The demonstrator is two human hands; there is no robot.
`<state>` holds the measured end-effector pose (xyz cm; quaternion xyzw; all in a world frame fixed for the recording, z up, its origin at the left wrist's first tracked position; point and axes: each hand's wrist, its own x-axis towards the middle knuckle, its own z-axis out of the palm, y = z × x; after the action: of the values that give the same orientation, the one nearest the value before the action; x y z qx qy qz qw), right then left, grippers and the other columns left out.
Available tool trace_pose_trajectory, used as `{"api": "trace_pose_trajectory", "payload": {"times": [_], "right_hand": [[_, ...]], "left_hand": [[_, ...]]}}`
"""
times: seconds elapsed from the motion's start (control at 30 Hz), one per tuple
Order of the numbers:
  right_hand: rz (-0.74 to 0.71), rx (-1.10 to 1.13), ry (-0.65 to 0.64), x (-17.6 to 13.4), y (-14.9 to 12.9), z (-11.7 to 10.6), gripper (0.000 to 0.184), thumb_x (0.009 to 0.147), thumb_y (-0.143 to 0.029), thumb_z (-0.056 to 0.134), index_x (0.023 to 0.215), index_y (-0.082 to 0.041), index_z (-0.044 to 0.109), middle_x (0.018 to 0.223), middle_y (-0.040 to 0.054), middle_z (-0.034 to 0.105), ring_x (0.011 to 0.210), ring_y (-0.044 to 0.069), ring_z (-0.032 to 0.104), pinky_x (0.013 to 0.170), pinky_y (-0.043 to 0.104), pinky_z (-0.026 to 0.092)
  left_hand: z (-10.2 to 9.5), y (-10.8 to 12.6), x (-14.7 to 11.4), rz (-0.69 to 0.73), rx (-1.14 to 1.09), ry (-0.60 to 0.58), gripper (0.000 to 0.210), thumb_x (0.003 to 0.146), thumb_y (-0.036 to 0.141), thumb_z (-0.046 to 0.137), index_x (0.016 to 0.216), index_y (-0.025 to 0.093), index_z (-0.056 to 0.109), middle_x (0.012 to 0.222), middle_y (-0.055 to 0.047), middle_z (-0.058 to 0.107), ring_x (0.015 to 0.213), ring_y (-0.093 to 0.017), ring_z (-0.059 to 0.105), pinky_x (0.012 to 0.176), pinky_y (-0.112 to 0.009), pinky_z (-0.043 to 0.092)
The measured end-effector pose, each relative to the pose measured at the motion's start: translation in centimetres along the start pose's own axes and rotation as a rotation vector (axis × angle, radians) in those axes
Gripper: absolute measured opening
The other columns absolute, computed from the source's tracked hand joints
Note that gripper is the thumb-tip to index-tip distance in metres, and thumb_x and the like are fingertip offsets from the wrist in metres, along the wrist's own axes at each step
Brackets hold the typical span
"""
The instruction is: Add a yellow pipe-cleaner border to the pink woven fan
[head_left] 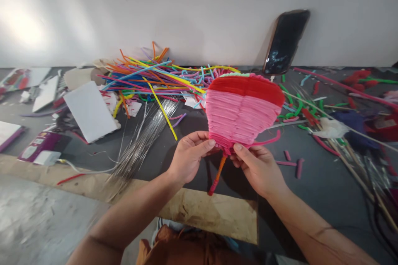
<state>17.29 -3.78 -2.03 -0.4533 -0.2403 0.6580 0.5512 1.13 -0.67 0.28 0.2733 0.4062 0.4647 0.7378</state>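
Between my two hands is a fan-shaped pipe-cleaner piece [241, 109], pink below, with a red band and a pale green and pink top edge. Its narrow base runs into a thin orange and pink handle [220, 172] pointing down. My left hand [192, 153] pinches the lower left corner between thumb and fingers. On the other side, my right hand [253, 165] grips the base just right of the handle, thumb in front. A loose pink pipe-cleaner end [269, 140] sticks out to the right above this hand. The fingertips behind the piece are partly hidden.
A heap of coloured pipe cleaners [149, 76] lies at the back, with a bundle of thin wires [146, 145] in front. A phone [286, 41] leans against the wall. White cards [91, 112] and a purple box [40, 145] are left; sticks and scraps [336, 128] are right.
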Motion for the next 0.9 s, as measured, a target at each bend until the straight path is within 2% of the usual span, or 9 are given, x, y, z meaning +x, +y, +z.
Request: {"api": "trace_pose_trajectory", "payload": {"times": [0.1,0.27,0.47,0.53,0.63,0.7,0.8,0.87,0.9], "right_hand": [[-0.038,-0.062,0.004,-0.1,0.1,-0.3,0.013,0.072,-0.031,0.077,0.068,-0.021,0.069,0.06,-0.004,0.063,0.053,0.007,0.051,0.05,0.02,0.041],[-0.063,-0.143,0.022,-0.2,0.2,-0.5,0.012,0.072,-0.032,0.076,0.07,-0.022,0.07,0.067,-0.0027,0.067,0.064,0.012,0.058,0.067,0.027,0.047],[-0.137,-0.232,-0.057,-0.9,-0.9,0.1,0.015,0.074,-0.038,0.073,0.076,-0.023,0.073,0.076,0.0021,0.071,0.07,0.017,0.062,0.071,0.032,0.051],[-0.19,-0.249,-0.156,-1.3,-1.4,0.3,0.02,0.071,-0.038,0.075,0.087,-0.024,0.074,0.084,0.0036,0.072,0.076,0.018,0.063,0.074,0.032,0.052],[-0.188,-0.203,-0.305,-1.6,-1.7,0.3,0.035,0.072,-0.04,0.074,0.104,-0.027,0.07,0.098,0.006,0.072,0.083,0.02,0.064,0.076,0.034,0.053],[-0.173,-0.215,-0.253,-1.4,-1.6,0.3,0.031,0.074,-0.04,0.072,0.102,-0.026,0.069,0.094,0.0059,0.072,0.08,0.019,0.065,0.074,0.034,0.054],[-0.186,-0.295,-0.074,-0.7,-1.4,0.2,0.028,0.071,-0.038,0.076,0.095,-0.024,0.068,0.086,0.0031,0.07,0.079,0.017,0.063,0.076,0.033,0.052],[-0.173,-0.305,-0.059,-0.4,-1.3,0.1,0.034,0.069,-0.038,0.077,0.098,-0.024,0.066,0.091,0.0028,0.068,0.084,0.016,0.063,0.079,0.031,0.051],[-0.152,-0.292,-0.084,-0.3,-1.3,0.0,0.036,0.07,-0.038,0.077,0.1,-0.023,0.065,0.095,0.0029,0.068,0.084,0.015,0.063,0.078,0.03,0.051]], "left_hand": [[-0.1,0.0,0.0,0.01,-0.005,0.001,0.018,0.068,0.017,0.078,0.083,0.012,0.069,0.077,-0.003,0.073,0.069,-0.012,0.068,0.074,-0.025,0.055],[0.0,0.0,0.0,0.048,-0.031,-0.023,0.017,0.069,0.015,0.077,0.083,0.012,0.068,0.078,-0.003,0.072,0.07,-0.012,0.067,0.074,-0.024,0.055],[0.1,0.0,0.2,0.042,-0.053,-0.04,0.019,0.07,0.016,0.076,0.087,0.012,0.067,0.08,-0.004,0.071,0.071,-0.012,0.067,0.074,-0.023,0.054],[0.0,0.0,0.2,-0.017,-0.087,-0.051,0.021,0.069,0.017,0.077,0.087,0.012,0.066,0.076,-0.003,0.069,0.066,-0.011,0.066,0.068,-0.022,0.054],[-0.3,0.1,0.2,-0.181,-0.156,-0.092,0.023,0.065,0.016,0.077,0.085,0.011,0.066,0.069,-0.002,0.066,0.057,-0.01,0.062,0.058,-0.02,0.052],[-0.5,0.2,0.0,-0.297,-0.215,-0.124,0.025,0.062,0.017,0.078,0.084,0.011,0.067,0.07,-0.003,0.066,0.057,-0.011,0.062,0.058,-0.022,0.053],[-0.4,0.3,-0.2,-0.419,-0.227,-0.2,0.021,0.066,0.021,0.073,0.084,0.012,0.068,0.071,-0.004,0.066,0.06,-0.013,0.063,0.057,-0.023,0.053],[0.1,0.3,-0.3,-0.464,-0.17,-0.243,0.015,0.076,0.023,0.063,0.085,0.013,0.069,0.07,-0.004,0.067,0.059,-0.014,0.063,0.056,-0.024,0.051],[0.3,0.4,-0.3,-0.469,-0.109,-0.209,0.016,0.081,0.024,0.057,0.084,0.013,0.069,0.067,-0.003,0.066,0.057,-0.014,0.063,0.055,-0.025,0.05]]}}
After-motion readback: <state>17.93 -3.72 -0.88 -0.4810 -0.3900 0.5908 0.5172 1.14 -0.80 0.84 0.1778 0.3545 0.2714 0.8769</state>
